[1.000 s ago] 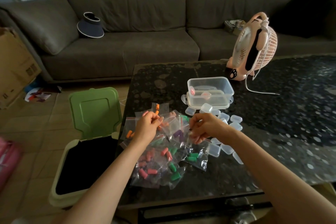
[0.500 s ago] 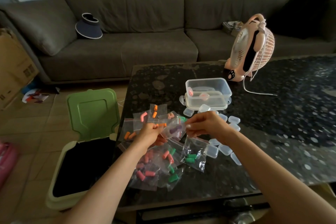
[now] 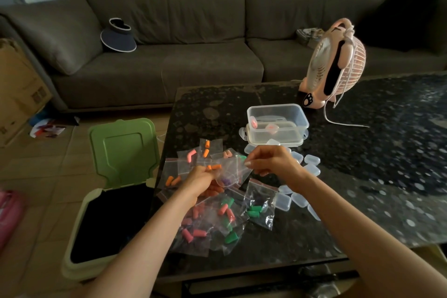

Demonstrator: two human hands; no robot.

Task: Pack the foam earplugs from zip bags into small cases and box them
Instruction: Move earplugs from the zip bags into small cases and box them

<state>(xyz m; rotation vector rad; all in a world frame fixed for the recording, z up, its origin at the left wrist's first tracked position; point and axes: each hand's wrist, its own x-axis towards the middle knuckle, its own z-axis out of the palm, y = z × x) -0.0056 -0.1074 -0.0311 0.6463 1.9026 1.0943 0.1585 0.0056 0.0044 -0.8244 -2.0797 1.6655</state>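
Observation:
Both hands hold one clear zip bag [image 3: 229, 173] with purple earplugs above a pile of zip bags [image 3: 212, 213] on the dark table [image 3: 362, 189]. My left hand [image 3: 200, 179] grips the bag's lower left side. My right hand [image 3: 268, 161] pinches its top right edge. The pile holds orange, pink and green earplugs. Several small clear cases [image 3: 300, 176] lie to the right of the pile. A clear plastic box [image 3: 277, 122] with a few filled cases inside stands behind my right hand.
A pink desk fan [image 3: 335, 65] with a white cord stands at the back of the table. An open bin with a green lid [image 3: 123, 150] stands on the floor left of the table. A grey sofa [image 3: 169, 55] runs behind, and a cardboard box [image 3: 17, 89] sits far left.
My hands picked the bag with purple earplugs out of the pile and raised it between them. My right hand has shifted up and right, pulling at the bag's top.

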